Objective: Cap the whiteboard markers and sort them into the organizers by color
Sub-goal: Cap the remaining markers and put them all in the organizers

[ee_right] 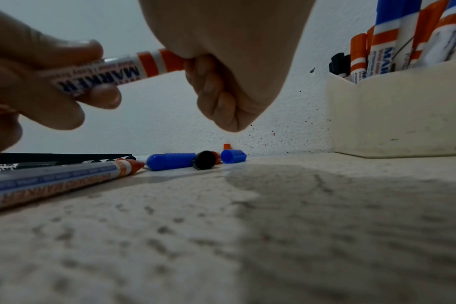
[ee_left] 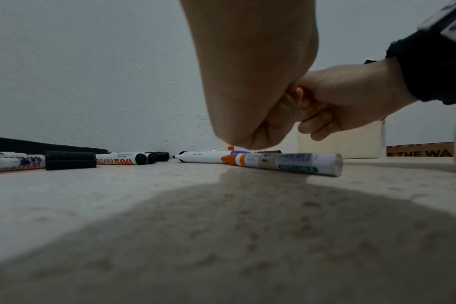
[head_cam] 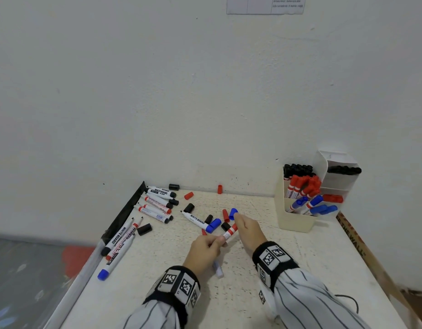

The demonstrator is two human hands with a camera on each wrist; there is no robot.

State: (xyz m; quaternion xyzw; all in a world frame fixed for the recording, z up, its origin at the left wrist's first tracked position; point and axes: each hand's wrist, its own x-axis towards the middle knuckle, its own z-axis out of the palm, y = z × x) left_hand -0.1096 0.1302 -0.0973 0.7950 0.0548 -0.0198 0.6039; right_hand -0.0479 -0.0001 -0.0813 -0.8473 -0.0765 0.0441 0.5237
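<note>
Left hand (head_cam: 204, 251) pinches the barrel of a red marker (head_cam: 230, 232), label "MARKER" legible in right-wrist view; right hand (head_cam: 249, 230) has fingers curled round its red cap end, at lower center of frame above the table (head_cam: 240, 293). A second red marker (ee_left: 281, 163) lies under the hands, reading "WHITEBOARD MARKER". Loose blue-capped marker (head_cam: 200, 222) at center reads "WHITE BOARD". Cream organizer (head_cam: 295, 217) at right holds black, red and blue markers; white organizer (head_cam: 335, 179) behind it. 2 blue caps (ee_right: 195, 160) near the hands. Box edge at far right reads "THE WALL". Bare table along the lower frame.
</note>
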